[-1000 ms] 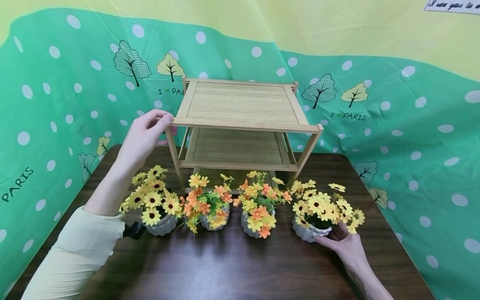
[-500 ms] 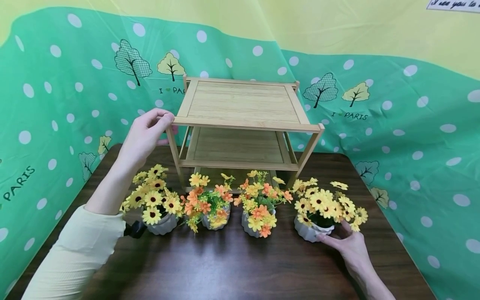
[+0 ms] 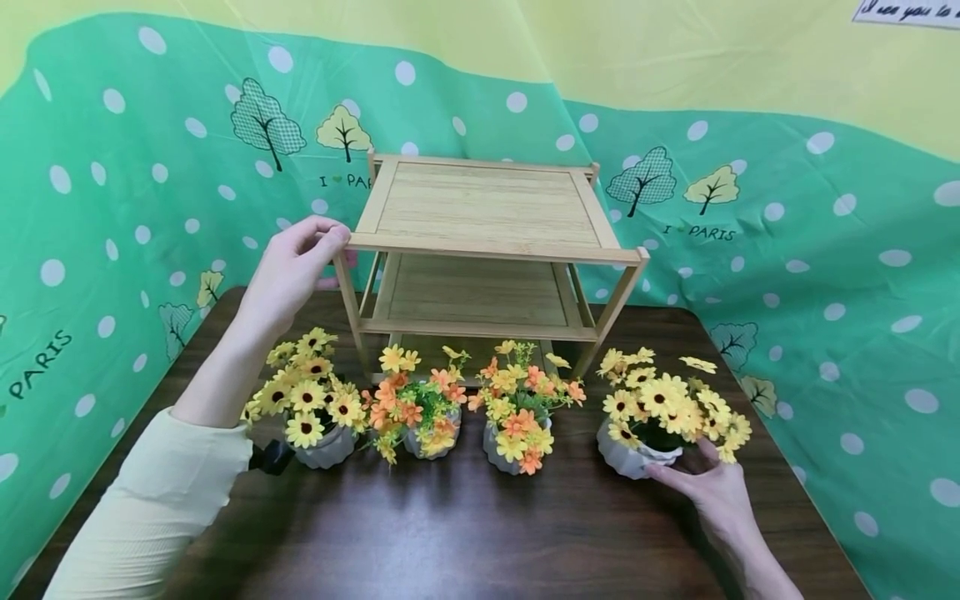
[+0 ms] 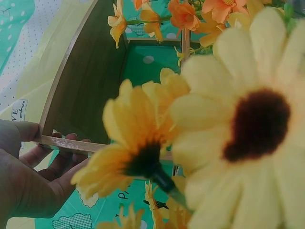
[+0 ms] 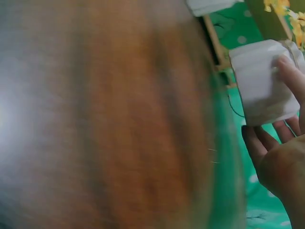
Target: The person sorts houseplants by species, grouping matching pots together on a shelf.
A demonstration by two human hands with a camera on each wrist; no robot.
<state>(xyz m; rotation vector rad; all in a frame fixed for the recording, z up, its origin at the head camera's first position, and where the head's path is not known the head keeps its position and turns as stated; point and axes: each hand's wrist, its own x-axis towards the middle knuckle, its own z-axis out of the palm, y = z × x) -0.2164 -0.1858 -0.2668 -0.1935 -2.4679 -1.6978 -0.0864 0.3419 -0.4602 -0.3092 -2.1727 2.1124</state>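
My left hand grips the front left top corner of a tiered wooden shelf rack; in the left wrist view its thumb and fingers pinch the wooden edge. At the right, my right hand holds a white fluted flowerpot filled with yellow artificial daisies. The right wrist view has the thumb across the side of this pot, with fingers at its base and behind it. Yellow daisies close to the lens hide much of the rack in the left wrist view.
Left of the held pot, a row of potted flowers stands before the rack: an orange-yellow pot, another orange-yellow one and a dark-centred yellow one. All are on a dark wooden table. A green printed cloth hangs behind.
My right hand has shifted the yellow daisy pot a little to the right, away from the other pots. The left hand keeps its grip on the rack corner.
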